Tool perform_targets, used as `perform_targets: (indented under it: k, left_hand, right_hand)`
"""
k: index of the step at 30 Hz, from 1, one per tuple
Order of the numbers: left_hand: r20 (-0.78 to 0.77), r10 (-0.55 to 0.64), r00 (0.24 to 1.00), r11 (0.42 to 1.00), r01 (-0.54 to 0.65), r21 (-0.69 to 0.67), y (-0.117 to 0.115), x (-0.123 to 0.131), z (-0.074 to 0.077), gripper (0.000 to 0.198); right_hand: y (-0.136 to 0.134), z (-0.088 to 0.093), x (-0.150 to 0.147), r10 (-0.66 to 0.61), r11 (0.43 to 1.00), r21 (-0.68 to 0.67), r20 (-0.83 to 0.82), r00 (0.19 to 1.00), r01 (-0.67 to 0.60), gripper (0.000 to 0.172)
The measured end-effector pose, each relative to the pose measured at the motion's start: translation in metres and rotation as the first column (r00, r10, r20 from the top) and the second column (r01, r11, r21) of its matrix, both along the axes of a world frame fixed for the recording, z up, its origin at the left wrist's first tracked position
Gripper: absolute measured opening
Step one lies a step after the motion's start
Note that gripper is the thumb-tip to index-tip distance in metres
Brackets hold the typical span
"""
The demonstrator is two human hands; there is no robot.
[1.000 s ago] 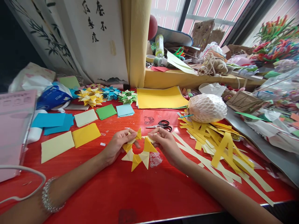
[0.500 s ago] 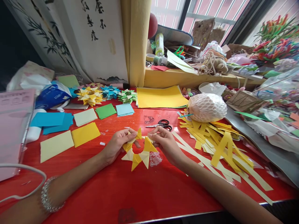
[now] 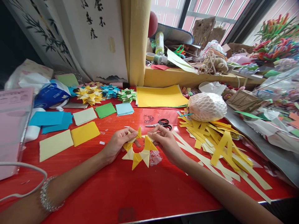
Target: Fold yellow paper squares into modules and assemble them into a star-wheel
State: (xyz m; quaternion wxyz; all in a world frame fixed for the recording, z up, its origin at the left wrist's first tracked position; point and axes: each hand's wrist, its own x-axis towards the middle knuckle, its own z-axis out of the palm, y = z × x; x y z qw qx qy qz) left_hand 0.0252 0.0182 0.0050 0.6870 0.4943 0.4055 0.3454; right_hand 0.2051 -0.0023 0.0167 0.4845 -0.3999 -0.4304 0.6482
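Between my hands is a folded paper star (image 3: 137, 159) made of alternating yellow and cream pointed pieces joined in a ring with a hole in the middle. My left hand (image 3: 119, 141) pinches its upper left side between thumb and fingers. On the upper right side, my right hand (image 3: 164, 141) grips a cream piece beside a yellow point. The fingers partly hide the top of the ring, so I cannot tell whether it is closed there. Black-handled scissors (image 3: 161, 123) lie just beyond my right hand.
Stacks of yellow paper (image 3: 85, 133), cream paper (image 3: 56, 147) and blue paper (image 3: 57, 119) lie left. Finished paper stars (image 3: 90, 95) stand at the back near yellow sheets (image 3: 161, 96). Paper strips (image 3: 219, 149) and a net-wrapped bundle (image 3: 207, 106) sit right on the red table (image 3: 144, 193).
Both hands keep their grip on the star with hardly any movement. The whole view has shifted very slightly.
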Motion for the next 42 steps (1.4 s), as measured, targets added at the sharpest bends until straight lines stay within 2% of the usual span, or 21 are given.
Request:
perform_targets:
  k: [4, 8, 15, 23, 29, 42]
  left_hand:
    - [-0.087, 0.041, 0.995, 0.994, -0.032, 0.102, -0.0019, 0.002, 0.0023, 0.024]
    - [-0.11, 0.068, 0.992, 0.989, -0.053, 0.135, -0.0035, 0.0035, 0.0025, 0.023]
    - [-0.085, 0.021, 0.996, 0.994, -0.013, 0.104, -0.0031, 0.0032, 0.0003, 0.022]
    - [-0.002, -0.025, 1.0, 0.998, 0.025, 0.055, -0.0024, 0.0029, 0.0017, 0.019]
    - [0.031, -0.036, 0.999, 0.998, 0.034, 0.049, -0.0026, 0.0033, 0.0025, 0.018]
    - [0.038, -0.041, 0.998, 0.999, 0.04, 0.033, -0.0034, 0.0036, 0.0031, 0.018]
  right_hand:
    - [0.0003, 0.0019, 0.0004, 0.001, 0.999, 0.037, 0.054, 0.999, -0.003, 0.014]
    - [0.0007, 0.0045, 0.0012, -0.012, 0.996, 0.087, 0.122, 0.992, 0.001, 0.018]
    - [0.0021, 0.0034, 0.0028, 0.095, 0.995, 0.012, 0.172, 0.981, -0.098, 0.017]
    - [-0.0007, 0.0049, 0.0004, 0.05, 0.999, -0.024, 0.105, 0.993, -0.048, 0.016]
    - [-0.0006, 0.0064, 0.0014, 0.088, 0.996, 0.014, 0.122, 0.989, -0.091, 0.012]
    - [-0.0006, 0.007, 0.0015, 0.071, 0.997, 0.006, 0.179, 0.981, -0.073, 0.015]
